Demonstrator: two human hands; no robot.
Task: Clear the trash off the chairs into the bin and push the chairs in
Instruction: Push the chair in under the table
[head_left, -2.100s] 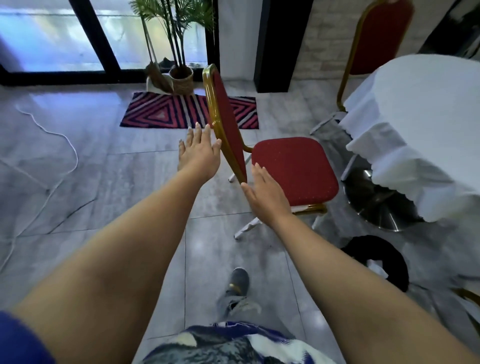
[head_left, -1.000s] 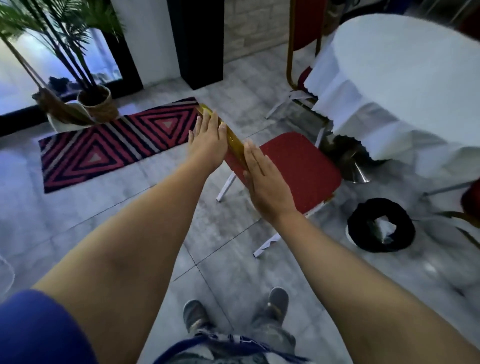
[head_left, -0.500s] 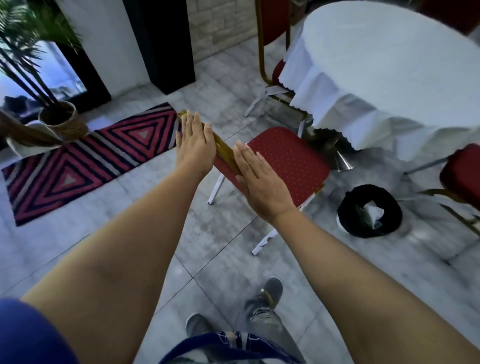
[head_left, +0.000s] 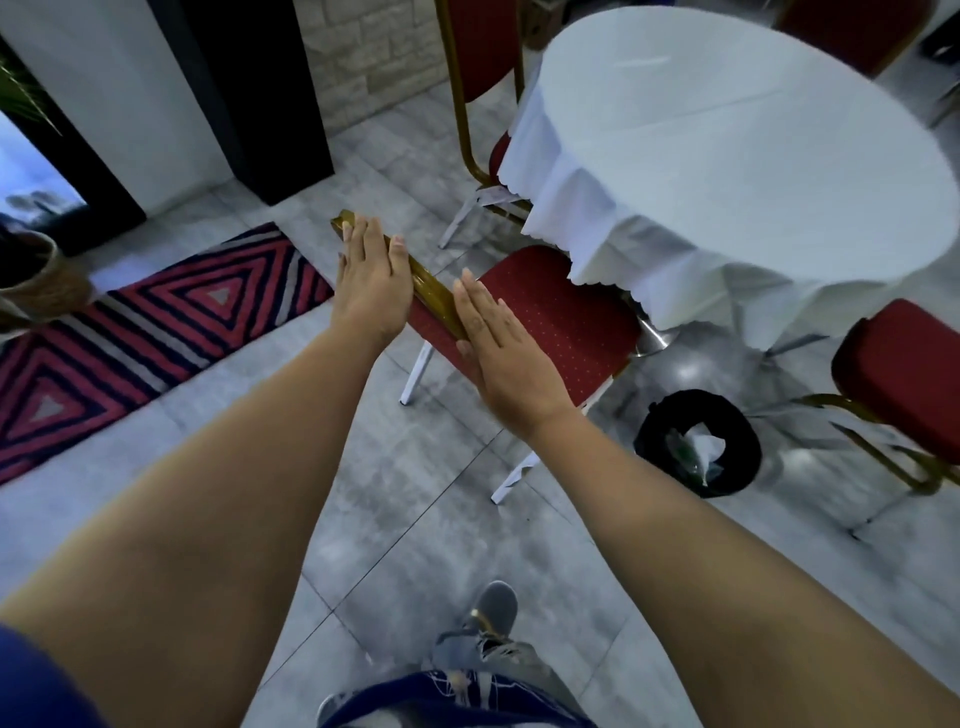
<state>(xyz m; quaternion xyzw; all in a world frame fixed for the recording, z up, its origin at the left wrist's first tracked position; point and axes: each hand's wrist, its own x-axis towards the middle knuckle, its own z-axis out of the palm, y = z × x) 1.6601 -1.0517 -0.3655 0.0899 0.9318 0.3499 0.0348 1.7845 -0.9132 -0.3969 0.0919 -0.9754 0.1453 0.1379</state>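
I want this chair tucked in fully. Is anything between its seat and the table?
Nothing loose shows. The seat reaches the tablecloth hem; the table's chrome foot lies just beyond it, and the bin sits off to the side.

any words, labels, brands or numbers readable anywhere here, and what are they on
None can be read.
The red chair, white tablecloth, black bin and striped rug show no lettering.
The white marks on the patterned shorts at the bottom edge are too blurred to tell whether they are text.
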